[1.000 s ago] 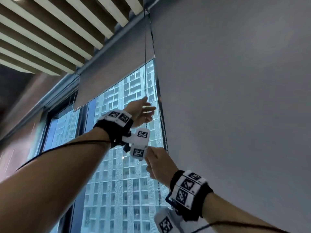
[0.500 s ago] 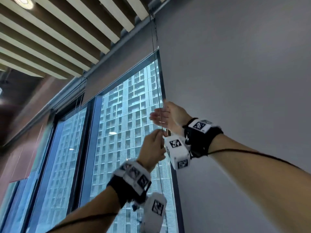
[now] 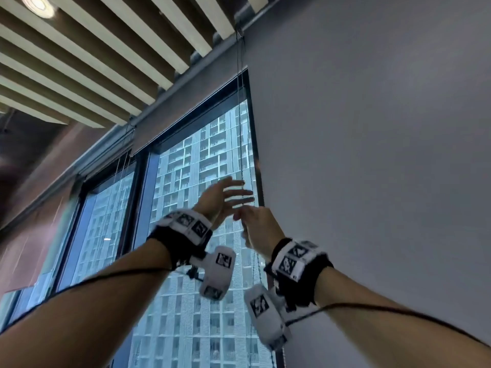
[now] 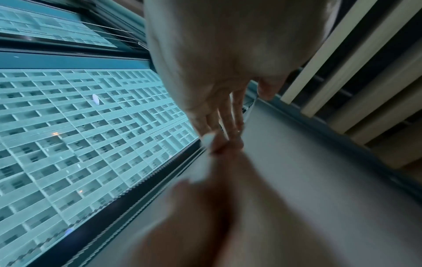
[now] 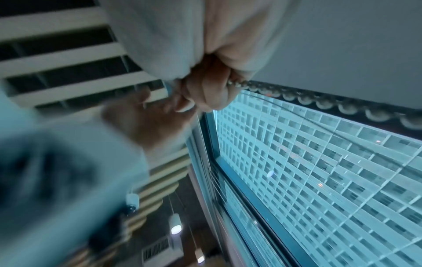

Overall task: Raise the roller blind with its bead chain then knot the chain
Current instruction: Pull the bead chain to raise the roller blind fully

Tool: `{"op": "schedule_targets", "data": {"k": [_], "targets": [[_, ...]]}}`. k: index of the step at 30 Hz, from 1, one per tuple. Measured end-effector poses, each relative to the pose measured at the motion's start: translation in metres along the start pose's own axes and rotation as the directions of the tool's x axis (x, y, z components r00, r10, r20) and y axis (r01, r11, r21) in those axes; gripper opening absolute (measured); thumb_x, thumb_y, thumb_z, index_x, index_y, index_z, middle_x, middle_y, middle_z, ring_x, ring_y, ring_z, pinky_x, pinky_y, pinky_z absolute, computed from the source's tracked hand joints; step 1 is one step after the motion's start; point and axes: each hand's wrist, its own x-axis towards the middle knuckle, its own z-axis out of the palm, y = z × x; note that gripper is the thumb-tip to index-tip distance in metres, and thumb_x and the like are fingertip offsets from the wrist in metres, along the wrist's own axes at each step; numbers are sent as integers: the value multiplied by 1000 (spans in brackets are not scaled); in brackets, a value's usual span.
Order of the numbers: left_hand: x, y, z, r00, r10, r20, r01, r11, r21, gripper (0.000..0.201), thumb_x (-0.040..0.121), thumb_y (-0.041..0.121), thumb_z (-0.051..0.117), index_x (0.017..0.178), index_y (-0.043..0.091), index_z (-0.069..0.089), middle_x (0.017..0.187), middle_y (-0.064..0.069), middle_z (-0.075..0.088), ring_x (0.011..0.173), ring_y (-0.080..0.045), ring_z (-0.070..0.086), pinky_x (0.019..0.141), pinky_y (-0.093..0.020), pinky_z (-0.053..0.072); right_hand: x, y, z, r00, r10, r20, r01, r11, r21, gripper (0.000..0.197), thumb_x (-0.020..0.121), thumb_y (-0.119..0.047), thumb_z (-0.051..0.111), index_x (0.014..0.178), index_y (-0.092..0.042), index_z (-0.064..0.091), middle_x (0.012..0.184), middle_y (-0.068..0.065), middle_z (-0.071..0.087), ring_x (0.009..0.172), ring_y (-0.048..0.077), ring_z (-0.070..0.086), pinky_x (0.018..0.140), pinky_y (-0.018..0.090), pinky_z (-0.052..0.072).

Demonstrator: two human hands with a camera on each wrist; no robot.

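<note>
The grey roller blind (image 3: 191, 102) is wound up close to its tube, leaving only a narrow strip over the window. Its bead chain (image 3: 240, 115) hangs along the window's right frame. My right hand (image 3: 244, 216) grips the chain at about head height; in the right wrist view its curled fingers (image 5: 205, 90) pinch the beads (image 5: 319, 101). My left hand (image 3: 233, 193) is just above it, with fingers (image 4: 223, 115) straight and spread at the chain. Motion blur hides whether they touch it. The chain (image 4: 137, 182) runs down beside the frame.
A plain grey wall (image 3: 372, 155) stands directly right of the chain. The dark window frame (image 3: 256, 155) and the glass lie behind it, with a tower block outside. A slatted ceiling (image 3: 106, 62) is overhead. A second window with its own cords (image 3: 122, 166) is to the left.
The hands have swapped places: the right hand came down gripping the chain, while the left let go and rose above it with fingers spread. The blind's bottom edge has climbed higher.
</note>
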Motion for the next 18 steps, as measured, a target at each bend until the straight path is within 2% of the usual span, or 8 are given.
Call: {"op": "schedule_targets", "data": {"k": [3, 5, 7, 8, 10, 13, 15, 18], "targets": [[16, 23, 10, 999, -51, -6, 51, 996, 73, 38, 102, 30, 38, 122, -1, 46, 99, -17, 61, 82, -25, 62, 70, -32, 51, -42, 15, 13, 993, 23, 115, -32, 997, 74, 33, 103, -15, 34, 77, -4, 51, 55, 1, 34, 37, 4, 28, 39, 19, 25], [20, 24, 16, 997, -45, -70, 55, 986, 159, 32, 102, 25, 39, 120, 2, 49, 79, -9, 54, 60, -15, 51, 53, -25, 42, -61, 24, 15, 985, 44, 169, -61, 993, 99, 32, 102, -12, 32, 92, 10, 53, 55, 1, 34, 38, 5, 28, 39, 19, 25], [25, 15, 19, 986, 89, -138, -48, 960, 274, 24, 102, 12, 35, 109, 4, 57, 58, -1, 44, 42, -9, 39, 40, -22, 33, -62, 25, 8, 962, 109, 252, -146, 980, 135, 32, 101, -8, 32, 99, 18, 52, 59, 7, 39, 42, 10, 33, 39, 19, 31], [26, 12, 20, 975, 163, -153, -102, 933, 344, 25, 100, 8, 34, 99, 8, 59, 55, 1, 42, 41, -9, 38, 40, -21, 33, -58, 20, 4, 941, 152, 302, -211, 962, 175, 31, 100, -6, 33, 97, 16, 54, 65, 11, 44, 47, 14, 40, 42, 21, 38], [30, 13, 23, 951, 274, -144, -180, 868, 462, 30, 97, 8, 35, 79, 20, 55, 63, 3, 45, 53, -12, 42, 51, -25, 38, -41, 6, -6, 907, 222, 358, -333, 898, 286, 28, 98, -10, 36, 86, 4, 58, 79, 14, 54, 64, 22, 53, 61, 30, 51], [31, 17, 29, 936, 334, -110, -241, 838, 490, 35, 95, 11, 35, 71, 30, 51, 69, 5, 48, 63, -12, 44, 68, -33, 40, 1, -20, -28, 935, 255, 247, -348, 792, 501, 38, 98, -21, 31, 86, -4, 62, 87, 15, 64, 80, 29, 60, 86, 41, 48], [29, 17, 27, 937, 328, -117, -242, 854, 460, 33, 96, 10, 35, 73, 27, 53, 70, 2, 52, 66, -17, 49, 72, -38, 43, 23, -41, -40, 960, 236, 152, -280, 789, 547, 35, 95, -21, 32, 93, -2, 61, 88, 15, 65, 80, 29, 62, 89, 43, 49], [26, 15, 16, 949, 288, -130, -233, 915, 330, 32, 99, 12, 35, 74, 17, 56, 61, -3, 49, 57, -21, 51, 63, -36, 46, 34, -53, -44, 964, 207, 165, -262, 842, 472, 36, 95, -23, 37, 107, 0, 62, 94, 17, 67, 85, 31, 65, 88, 43, 52]]}}
